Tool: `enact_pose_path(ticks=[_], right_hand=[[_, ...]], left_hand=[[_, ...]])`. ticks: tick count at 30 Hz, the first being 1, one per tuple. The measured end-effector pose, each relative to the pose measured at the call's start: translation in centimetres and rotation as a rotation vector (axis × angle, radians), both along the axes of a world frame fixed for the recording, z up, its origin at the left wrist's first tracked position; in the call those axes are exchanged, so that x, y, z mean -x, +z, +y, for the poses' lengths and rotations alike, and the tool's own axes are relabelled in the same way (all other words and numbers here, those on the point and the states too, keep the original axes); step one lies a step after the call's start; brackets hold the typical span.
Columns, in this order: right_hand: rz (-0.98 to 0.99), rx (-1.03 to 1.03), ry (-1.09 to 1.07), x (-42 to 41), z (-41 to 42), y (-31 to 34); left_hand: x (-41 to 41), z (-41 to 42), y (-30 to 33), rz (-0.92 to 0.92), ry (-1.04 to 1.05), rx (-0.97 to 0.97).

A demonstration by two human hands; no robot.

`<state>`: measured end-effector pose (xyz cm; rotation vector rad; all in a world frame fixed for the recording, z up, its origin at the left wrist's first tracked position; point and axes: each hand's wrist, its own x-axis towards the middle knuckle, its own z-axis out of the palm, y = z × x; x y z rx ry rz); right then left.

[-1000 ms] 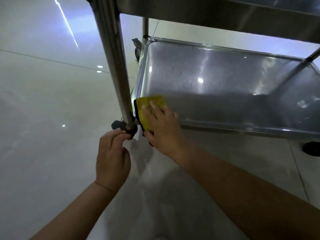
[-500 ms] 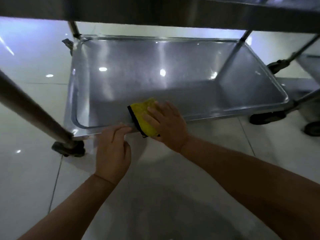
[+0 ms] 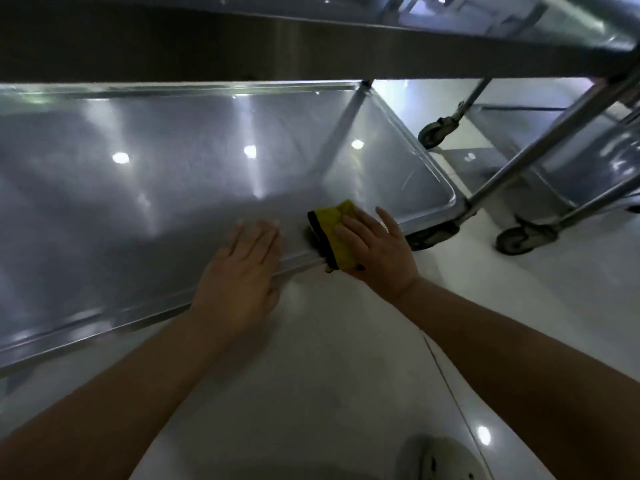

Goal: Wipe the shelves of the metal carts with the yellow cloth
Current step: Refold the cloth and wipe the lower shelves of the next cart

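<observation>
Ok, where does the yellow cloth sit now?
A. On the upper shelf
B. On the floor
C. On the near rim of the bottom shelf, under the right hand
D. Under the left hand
C: the right hand presses the cloth flat over the bottom shelf's near rim.

cloth (image 3: 337, 233): mostly tucked under the right hand (image 3: 377, 249), only the far yellow part and a dark edge stick out
bottom shelf (image 3: 173, 188): runs off the left edge, so its left end isn't visible; the far rim sits half behind the upper shelf (image 3: 242, 39)
upper shelf: cut off at the top and left, just the underside and front lip show
left hand (image 3: 242, 275): fingertips are motion-smeared, hard to make out apart
second cart (image 3: 568, 161): chopped by the right edge, partly behind the legs
near wheel (image 3: 431, 236): half hidden under the shelf corner
pale thing at bottom (image 3: 440, 459): cut off, can't tell what it is
</observation>
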<state>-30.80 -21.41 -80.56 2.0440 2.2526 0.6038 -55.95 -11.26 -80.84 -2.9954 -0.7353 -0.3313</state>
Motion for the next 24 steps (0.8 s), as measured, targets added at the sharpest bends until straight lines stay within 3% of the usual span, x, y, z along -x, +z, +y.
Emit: enact_pose_path(ticks=[5,10,14,20,24], right_hand=[[0.039,-0.01,0.001,-7.3,-1.5,0.6],[0.31,0.092,-0.156,-14.9,-3.3,1.1],[0.404,0.215,-0.297,-19.2,-4.4,3.4],[0.435,0.368,-0.466,-16.0,-2.1,4.6],[0.349,0.404,-0.313,-9.3,1.2,4.4]], left_hand=[[-4.1,1.1,0.0,0.079,-0.01,-0.035],[-4.9,1.0,-0.6,0.063,0.028,-0.015],[-5.2,0.6,-0.1,0.038,0.026,0.022],[-5.4,0.3,0.3,0.065,0.075,0.052],[-5.0,0.5,0.3,0.1,0.152,0.054]])
